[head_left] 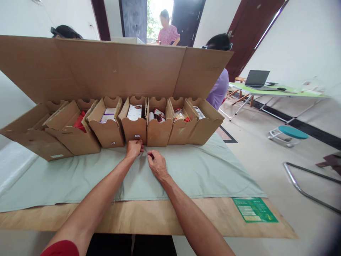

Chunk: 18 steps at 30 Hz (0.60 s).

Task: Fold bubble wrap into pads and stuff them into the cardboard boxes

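My left hand (134,148) and my right hand (156,163) rest close together on a pale green cloth (202,170), just in front of a row of open cardboard bins (158,133). Both hands have their fingers curled in a pinch, apparently on the cloth or something small that I cannot make out. The bins hold small packets and cartons; a red packet (79,121) shows in one at the left and white cartons (134,112) in the middle ones. A tall cardboard sheet (114,67) stands behind the bins.
The cloth lies on a wooden table (149,217) with a green card (254,209) at its right front. Two people sit behind the cardboard sheet, and another person stands in the doorway. A green table with a laptop (257,78) and a teal stool (291,133) stand to the right.
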Motion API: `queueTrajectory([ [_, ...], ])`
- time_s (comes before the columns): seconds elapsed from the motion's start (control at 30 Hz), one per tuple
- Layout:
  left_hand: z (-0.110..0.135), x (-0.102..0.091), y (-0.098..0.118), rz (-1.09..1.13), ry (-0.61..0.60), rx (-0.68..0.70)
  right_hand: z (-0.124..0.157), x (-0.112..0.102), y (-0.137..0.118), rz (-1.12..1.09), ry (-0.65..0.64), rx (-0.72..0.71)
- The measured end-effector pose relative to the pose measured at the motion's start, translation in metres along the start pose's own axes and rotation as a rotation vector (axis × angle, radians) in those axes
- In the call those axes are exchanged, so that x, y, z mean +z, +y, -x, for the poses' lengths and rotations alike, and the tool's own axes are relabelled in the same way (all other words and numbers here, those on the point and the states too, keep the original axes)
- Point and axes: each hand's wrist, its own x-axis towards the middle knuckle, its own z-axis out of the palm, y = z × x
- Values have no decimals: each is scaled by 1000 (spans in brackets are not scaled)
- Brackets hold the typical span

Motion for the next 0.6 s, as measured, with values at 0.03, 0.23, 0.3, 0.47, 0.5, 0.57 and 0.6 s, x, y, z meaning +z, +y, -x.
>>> queueTrajectory([
  [0.03, 1, 0, 1, 3, -3, 4, 0, 0, 0, -2, 0, -1],
  [0.23, 37, -24, -13, 37, -38, 123, 1, -2, -1, -16, 5, -4],
  [0.3, 57, -44, -27, 64, -41, 179, 0, -3, -1, -26, 8, -2],
  [0.47, 88, -83, -57, 165, 15, 280, -1, -4, -3, -60, 32, 3],
  [0.5, 90, -86, -60, 187, 22, 293, -1, -4, -5, -67, 40, 3],
  [0.57, 89, -87, -63, 230, 26, 310, 0, -6, -14, -80, 55, -9],
  [0.6, 88, -87, -63, 250, 24, 314, -1, -8, -21, -87, 59, -24],
])
